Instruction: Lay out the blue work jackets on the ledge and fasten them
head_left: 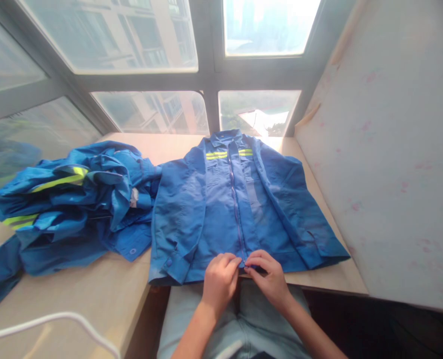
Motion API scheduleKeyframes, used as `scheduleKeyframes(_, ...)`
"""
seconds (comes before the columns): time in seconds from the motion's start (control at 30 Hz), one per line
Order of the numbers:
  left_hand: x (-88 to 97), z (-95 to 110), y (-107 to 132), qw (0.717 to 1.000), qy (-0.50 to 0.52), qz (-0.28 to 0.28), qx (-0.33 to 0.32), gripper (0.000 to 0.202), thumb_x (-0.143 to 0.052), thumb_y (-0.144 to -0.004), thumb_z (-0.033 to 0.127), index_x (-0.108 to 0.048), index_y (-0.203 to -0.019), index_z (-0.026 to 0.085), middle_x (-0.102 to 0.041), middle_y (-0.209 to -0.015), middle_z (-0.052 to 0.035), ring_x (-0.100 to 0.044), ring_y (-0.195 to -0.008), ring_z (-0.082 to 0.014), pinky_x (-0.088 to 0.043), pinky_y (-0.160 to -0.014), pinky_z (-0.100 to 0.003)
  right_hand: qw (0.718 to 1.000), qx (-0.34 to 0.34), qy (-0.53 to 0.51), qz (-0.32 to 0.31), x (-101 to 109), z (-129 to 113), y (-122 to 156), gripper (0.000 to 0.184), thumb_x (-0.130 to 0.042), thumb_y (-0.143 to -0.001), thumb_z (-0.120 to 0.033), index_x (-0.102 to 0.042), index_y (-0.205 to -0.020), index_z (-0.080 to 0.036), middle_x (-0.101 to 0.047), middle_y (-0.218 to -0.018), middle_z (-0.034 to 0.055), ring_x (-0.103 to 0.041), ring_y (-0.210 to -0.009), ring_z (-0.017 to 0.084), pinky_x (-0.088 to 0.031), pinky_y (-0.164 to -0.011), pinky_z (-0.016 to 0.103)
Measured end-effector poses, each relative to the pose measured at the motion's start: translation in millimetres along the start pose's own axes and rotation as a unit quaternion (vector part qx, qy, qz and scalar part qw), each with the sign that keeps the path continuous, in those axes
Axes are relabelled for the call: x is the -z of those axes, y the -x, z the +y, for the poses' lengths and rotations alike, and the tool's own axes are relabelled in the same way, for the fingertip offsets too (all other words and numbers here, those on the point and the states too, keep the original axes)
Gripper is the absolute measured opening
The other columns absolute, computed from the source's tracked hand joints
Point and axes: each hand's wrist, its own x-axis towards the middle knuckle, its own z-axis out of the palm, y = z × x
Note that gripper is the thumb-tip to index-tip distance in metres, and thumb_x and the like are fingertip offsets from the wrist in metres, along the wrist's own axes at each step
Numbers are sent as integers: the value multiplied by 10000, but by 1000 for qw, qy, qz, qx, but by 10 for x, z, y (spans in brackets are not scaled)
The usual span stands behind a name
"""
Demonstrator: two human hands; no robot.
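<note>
A blue work jacket [228,209] with yellow reflective stripes across the chest lies flat on the wooden table [94,294], collar away from me, sleeves folded along its sides. My left hand [220,280] and my right hand [268,276] meet at the bottom hem in the middle. Both pinch the lower end of the front zipper [243,263], fingers closed on the fabric there. The zipper line runs straight up the jacket's front.
A heap of several crumpled blue jackets [72,204] with yellow stripes lies to the left on the table. A white cable [57,321] curves over the near left corner. Windows stand behind and a pale wall [393,149] rises on the right.
</note>
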Motion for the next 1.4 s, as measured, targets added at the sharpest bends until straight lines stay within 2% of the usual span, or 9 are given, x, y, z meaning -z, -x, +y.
scheduleKeyframes(0.17, -25, 34, 15, 999, -39, 33, -18, 209, -483, -936, 173, -660, -1046, 188, -677, -917, -63, -598, -811, -192, -468, -708, -322, 1000, -6, 5, 4, -16, -8, -9, 90, -665, -850, -163, -717, -877, -231, -663, -865, 25, -644, -825, 161, -528, -750, 277)
scheduleKeyframes(0.47, -137, 23, -36, 994, -92, 45, -34, 184, -497, -906, 158, -666, -971, 189, -662, -844, -61, -586, -731, -186, -436, -648, -315, 999, 23, 29, 16, -28, -5, 34, 127, -624, -891, -170, -732, -881, -236, -672, -808, 33, -639, -768, 163, -543, -685, 285)
scheduleKeyframes(0.6, -170, 25, -24, 997, -67, 48, -8, 176, -502, -897, 148, -660, -959, 196, -653, -825, -51, -584, -734, -188, -433, -658, -312, 995, 63, 81, 18, -27, -23, 34, 171, -581, -921, -155, -728, -895, -239, -678, -820, 44, -633, -783, 168, -539, -701, 295)
scheduleKeyframes(0.9, -188, 44, 4, 997, -48, 26, 49, 154, -516, -807, 86, -595, -877, 199, -615, -838, -41, -603, -782, -203, -460, -694, -310, 970, 164, 170, -54, 38, 13, 13, 241, -548, -926, -103, -721, -1011, -248, -695, -863, 48, -610, -795, 172, -516, -694, 295)
scheduleKeyframes(1.0, -197, 42, -17, 996, -39, 33, 73, 206, -504, -771, 48, -582, -890, 198, -609, -839, -34, -612, -769, -196, -479, -690, -300, 968, 178, 169, -60, 28, 4, -24, 258, -529, -931, -104, -718, -1029, -250, -700, -877, 50, -616, -800, 174, -516, -694, 297)
scheduleKeyframes(1.07, -190, 23, -26, 995, -39, 43, 77, 221, -498, -781, 47, -584, -922, 192, -616, -857, -39, -619, -775, -197, -494, -695, -300, 976, 159, 143, -51, 13, -12, -70, 239, -531, -934, -117, -719, -998, -249, -695, -871, 48, -626, -805, 170, -521, -701, 293)
scheduleKeyframes(1.23, -88, -78, -13, 999, -10, 45, 2, 227, -498, -857, 98, -600, -1039, 188, -649, -966, -67, -640, -871, -186, -520, -762, -285, 993, 83, 73, -28, 15, -28, -162, 125, -585, -925, -183, -699, -910, -231, -664, -843, 37, -635, -802, 160, -538, -716, 285)
scheduleKeyframes(1.33, -27, -98, -2, 998, -15, 47, -37, 245, -501, -886, 127, -607, -1095, 198, -664, -966, -71, -646, -862, -173, -519, -754, -272, 991, 98, 90, -27, 28, -26, -130, 146, -576, -928, -180, -708, -937, -242, -672, -863, 45, -632, -826, 170, -537, -736, 303)
scheduleKeyframes(1.4, -18, -83, -1, 997, -31, 50, -51, 204, -488, -903, 137, -619, -1044, 204, -668, -916, -61, -639, -811, -163, -506, -718, -264, 986, 121, 110, -29, 25, -30, -74, 181, -568, -927, -150, -714, -953, -253, -681, -858, 44, -625, -813, 171, -528, -720, 304)
